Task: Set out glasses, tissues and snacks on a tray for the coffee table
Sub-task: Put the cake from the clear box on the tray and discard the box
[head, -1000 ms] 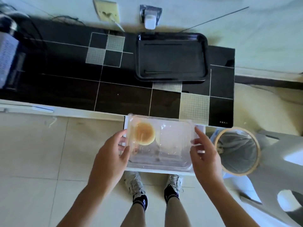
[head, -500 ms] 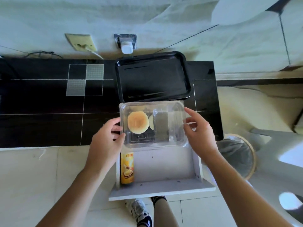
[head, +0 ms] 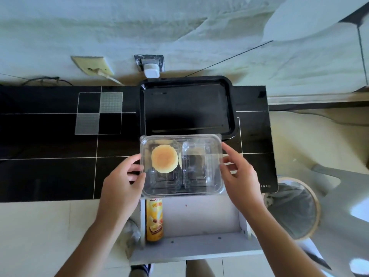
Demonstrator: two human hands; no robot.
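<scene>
A clear plastic snack box (head: pixel 201 176) with one round golden cake (head: pixel 164 161) in its left half hovers over the black counter, just in front of the tray. My left hand (head: pixel 121 184) grips its left side and my right hand (head: pixel 239 176) grips its right side. The black rectangular tray (head: pixel 187 105) sits bare on the counter against the wall. A yellow snack can (head: pixel 154 220) lies in the open white drawer (head: pixel 199 244) below the box.
The black tiled counter (head: pixel 50 156) runs to the left. A lined waste bin (head: pixel 293 208) stands on the floor at the right. A charger (head: pixel 151 69) and a socket (head: pixel 93 65) are on the wall behind the tray.
Both hands have carried the snack box up out of the drawer and forward to the tray's near edge. The drawer and the yellow can came into view underneath.
</scene>
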